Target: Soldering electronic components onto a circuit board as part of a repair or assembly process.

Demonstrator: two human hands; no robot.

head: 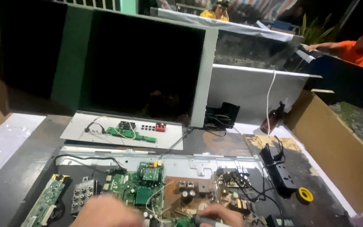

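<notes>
Right hand [220, 215] at the 6 o'clock edge of view, fingers curled shut around a slim grey pen-shaped tool [201, 220] lying across the brown circuit board with black capacitors [190, 194]; left hand [106, 211] at 7 o'clock is blurred, finger state cannot be told, resting low over the green square main circuit board [141, 187]. Both boards sit on the silver sheet-metal chassis [198, 162], with a narrow green strip board [45, 202] at 8 o'clock, a yellow tape roll [305, 194] at 4 o'clock, and a dark flat screen panel with white frame [148, 63] standing at 12 o'clock.
</notes>
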